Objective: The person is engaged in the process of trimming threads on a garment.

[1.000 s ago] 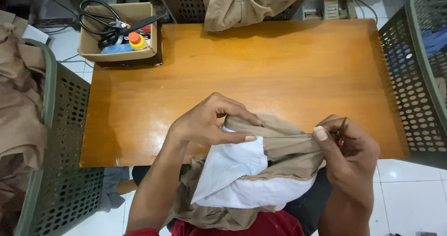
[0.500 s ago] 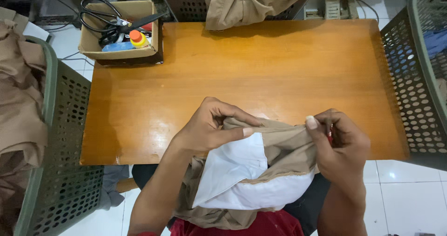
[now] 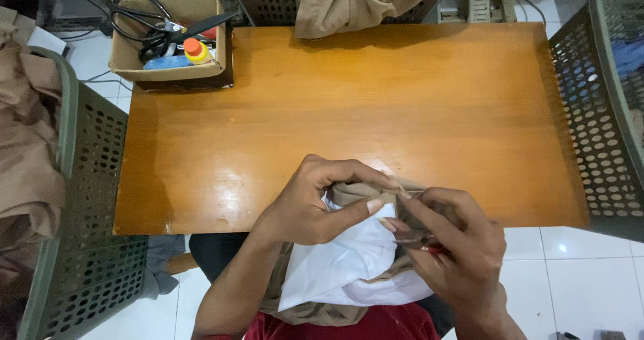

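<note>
A tan garment with a white lining [image 3: 349, 266] lies bunched in my lap at the near edge of the wooden table [image 3: 349, 105]. My left hand [image 3: 315, 202] pinches a tan fold of it near the top. My right hand [image 3: 449, 243] sits close beside the left, fingers closed on the same fold, with a small red-handled tool [image 3: 419, 245] showing under the fingers. What the tool's tip touches is hidden.
A cardboard box [image 3: 171, 41] with black scissors and small items sits at the table's far left corner. More tan cloth [image 3: 362, 1] hangs over the far edge. Perforated green baskets stand at the left [image 3: 87, 199], holding tan cloth, and at the right [image 3: 597, 112].
My right hand has moved left along the fold until it nearly touches my left hand. Both hands and the garment have shifted slightly lower in view.
</note>
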